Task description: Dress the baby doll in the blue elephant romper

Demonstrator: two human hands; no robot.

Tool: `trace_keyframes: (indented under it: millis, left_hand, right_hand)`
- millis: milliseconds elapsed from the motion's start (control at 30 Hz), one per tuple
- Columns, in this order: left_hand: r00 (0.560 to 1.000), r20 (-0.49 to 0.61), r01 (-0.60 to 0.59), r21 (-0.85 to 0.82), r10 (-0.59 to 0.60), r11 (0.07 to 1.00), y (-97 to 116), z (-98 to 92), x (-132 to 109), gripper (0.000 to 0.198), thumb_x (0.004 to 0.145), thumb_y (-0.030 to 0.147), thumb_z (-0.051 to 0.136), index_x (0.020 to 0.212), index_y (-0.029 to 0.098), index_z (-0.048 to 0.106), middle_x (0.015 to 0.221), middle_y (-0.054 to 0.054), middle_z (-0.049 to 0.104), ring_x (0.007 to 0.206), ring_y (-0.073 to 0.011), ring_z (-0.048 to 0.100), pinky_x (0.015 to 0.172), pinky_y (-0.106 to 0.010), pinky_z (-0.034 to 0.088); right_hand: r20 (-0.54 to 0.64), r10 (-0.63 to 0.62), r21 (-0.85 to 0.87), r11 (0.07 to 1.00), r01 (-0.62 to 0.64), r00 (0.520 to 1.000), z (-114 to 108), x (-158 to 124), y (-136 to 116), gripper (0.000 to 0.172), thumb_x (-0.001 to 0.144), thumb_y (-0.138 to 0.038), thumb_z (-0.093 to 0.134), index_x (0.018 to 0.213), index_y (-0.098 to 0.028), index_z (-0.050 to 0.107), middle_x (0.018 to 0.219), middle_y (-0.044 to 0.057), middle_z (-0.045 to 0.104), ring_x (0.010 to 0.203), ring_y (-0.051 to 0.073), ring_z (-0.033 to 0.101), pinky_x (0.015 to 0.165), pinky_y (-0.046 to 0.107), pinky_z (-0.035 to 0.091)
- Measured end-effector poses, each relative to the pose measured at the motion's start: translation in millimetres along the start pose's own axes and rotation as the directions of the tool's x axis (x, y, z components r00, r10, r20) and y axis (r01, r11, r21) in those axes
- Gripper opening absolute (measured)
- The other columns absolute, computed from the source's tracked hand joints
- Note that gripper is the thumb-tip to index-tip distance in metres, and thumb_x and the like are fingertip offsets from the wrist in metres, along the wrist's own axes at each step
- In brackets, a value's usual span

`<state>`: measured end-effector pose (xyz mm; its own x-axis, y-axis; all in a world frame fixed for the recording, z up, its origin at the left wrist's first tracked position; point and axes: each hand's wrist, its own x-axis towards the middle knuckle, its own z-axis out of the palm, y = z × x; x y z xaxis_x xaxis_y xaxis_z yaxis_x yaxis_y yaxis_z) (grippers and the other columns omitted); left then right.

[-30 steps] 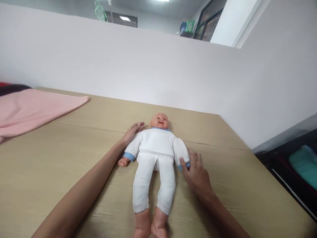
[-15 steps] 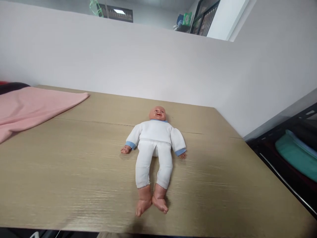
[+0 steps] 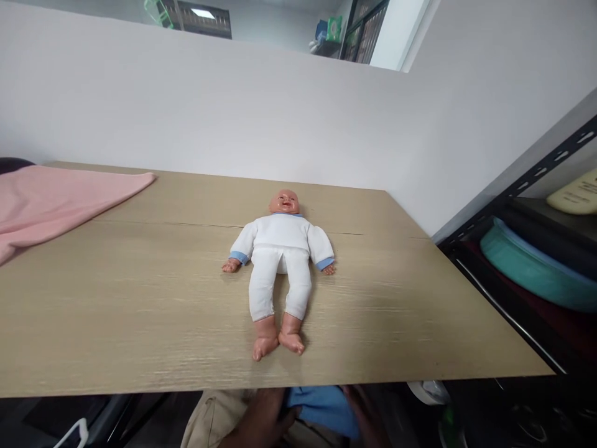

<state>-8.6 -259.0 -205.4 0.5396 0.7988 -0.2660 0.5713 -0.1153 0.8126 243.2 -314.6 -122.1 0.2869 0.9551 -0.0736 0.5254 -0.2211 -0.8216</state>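
Below the table's front edge, my left hand [image 3: 263,418] is closed at the left side of a folded-looking blue cloth [image 3: 324,407]. My right hand [image 3: 364,415], dark and partly blurred, grips the cloth's right side. The table edge hides part of both hands and the cloth. On the tabletop, a baby doll [image 3: 281,249] lies on its back, head toward the wall and bare feet toward me. It wears a white top with blue collar and cuffs, and white trousers. Neither hand touches it.
A pink cloth [image 3: 69,193] lies on the table [image 3: 140,311] at the left. To the right, a black shelf holds a teal basin [image 3: 532,270] and a pale yellow bottle [image 3: 576,194]. A white wall [image 3: 233,106] with a window opening stands behind.
The view has shifted right and tilted down. Both my hands and the blue cloth have come into sight below the table edge. The doll lies as before.
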Motion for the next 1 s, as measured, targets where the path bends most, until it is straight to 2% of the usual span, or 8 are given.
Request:
trace_keyframes:
  millis: [133, 300, 433, 567, 733, 833, 933, 1000]
  left_hand:
    - [0.999, -0.023, 0.051, 0.075, -0.050, 0.996, -12.0, 22.4, 6.3, 0.077, 0.089, 0.032, 0.075, 0.162, 0.022, 0.054, 0.174, -0.020, 0.051, 0.164, -0.0423, 0.042, 0.138, -0.056, 0.033]
    - [0.996, -0.088, -0.022, 0.083, 0.029, 0.996, -4.4, 12.0, -18.5, 0.035, 0.088, 0.020, 0.071, 0.123, 0.022, 0.075, 0.143, -0.017, 0.072, 0.140, -0.0381, 0.063, 0.123, -0.051, 0.050]
    - [0.989, -0.130, -0.042, 0.190, 0.068, 0.981, 3.8, 0.9, -39.4, 0.040, 0.080, 0.019, 0.079, 0.119, 0.027, 0.077, 0.160, -0.013, 0.062, 0.156, -0.0431, 0.048, 0.133, -0.059, 0.039]
    - [0.999, 0.015, -0.035, 0.226, 0.032, 0.974, 6.8, -8.4, -47.3, 0.033, 0.085, 0.032, 0.084, 0.117, 0.027, 0.079, 0.153, -0.012, 0.070, 0.151, -0.0439, 0.055, 0.133, -0.064, 0.038]
    - [0.980, 0.183, 0.033, 0.210, -0.073, 0.977, 30.1, -53.3, -62.5, 0.040, 0.105, 0.055, 0.066, 0.129, 0.028, 0.082, 0.165, -0.013, 0.062, 0.160, -0.0451, 0.047, 0.135, -0.067, 0.033]
    - [0.955, 0.288, 0.051, 0.073, -0.070, 0.996, 64.8, -101.9, -79.8, 0.042, 0.108, 0.050, 0.064, 0.147, 0.036, 0.073, 0.161, -0.008, 0.066, 0.152, -0.0378, 0.057, 0.132, -0.056, 0.041]
    - [0.894, 0.384, -0.155, -0.215, 0.229, 0.964, 107.8, -150.1, -90.8, 0.035, 0.106, 0.049, 0.073, 0.141, 0.044, 0.073, 0.144, -0.001, 0.073, 0.133, -0.0273, 0.069, 0.118, -0.040, 0.053]
    - [0.881, 0.233, -0.323, -0.341, 0.413, 0.883, 134.1, -174.6, -88.4, 0.038, 0.098, 0.044, 0.086, 0.133, 0.041, 0.074, 0.135, -0.002, 0.074, 0.128, -0.0269, 0.068, 0.114, -0.038, 0.054]
  right_hand:
    - [-0.014, 0.130, 0.139, 0.982, -0.127, 0.991, 26.1, 1.8, 57.9, 0.050, 0.094, -0.079, 0.064, 0.102, -0.032, 0.078, 0.111, 0.010, 0.087, 0.115, 0.042, 0.081, 0.107, 0.060, 0.066]
    - [-0.068, 0.244, 0.249, 0.943, -0.220, 0.967, 35.7, 26.3, 92.5, 0.083, 0.068, -0.097, 0.072, 0.108, -0.025, 0.074, 0.120, 0.017, 0.082, 0.125, 0.047, 0.077, 0.106, 0.063, 0.063]
    - [0.072, 0.242, 0.292, 0.922, -0.253, 0.968, 32.2, 39.5, 87.5, 0.077, 0.065, -0.095, 0.076, 0.098, -0.025, 0.077, 0.102, 0.013, 0.085, 0.109, 0.043, 0.083, 0.100, 0.057, 0.066]
    - [0.068, 0.224, 0.243, 0.941, -0.233, 0.972, 22.0, 36.2, 74.0, 0.068, 0.070, -0.088, 0.076, 0.093, -0.024, 0.078, 0.094, 0.013, 0.084, 0.100, 0.044, 0.083, 0.092, 0.056, 0.067]
    - [0.178, 0.109, 0.091, 0.988, -0.126, 0.978, -7.0, 11.6, 9.1, 0.054, 0.087, -0.070, 0.072, 0.116, -0.025, 0.079, 0.118, 0.012, 0.086, 0.116, 0.041, 0.079, 0.102, 0.052, 0.062]
    - [0.480, -0.158, -0.030, 0.980, 0.196, 0.863, -32.7, -1.7, -58.6, 0.026, 0.104, -0.048, 0.061, 0.106, -0.025, 0.074, 0.106, 0.007, 0.084, 0.100, 0.029, 0.079, 0.092, 0.038, 0.059]
    - [0.673, -0.303, -0.090, 0.872, 0.481, 0.675, -57.8, -0.3, -122.6, 0.019, 0.100, -0.033, 0.069, 0.085, -0.024, 0.060, 0.079, -0.003, 0.070, 0.071, 0.016, 0.063, 0.067, 0.026, 0.043]
    - [0.762, -0.392, -0.015, 0.785, 0.619, 0.516, -71.3, 8.9, -158.1, 0.030, 0.092, -0.023, 0.075, 0.079, -0.024, 0.049, 0.074, -0.006, 0.058, 0.065, 0.012, 0.053, 0.060, 0.025, 0.034]
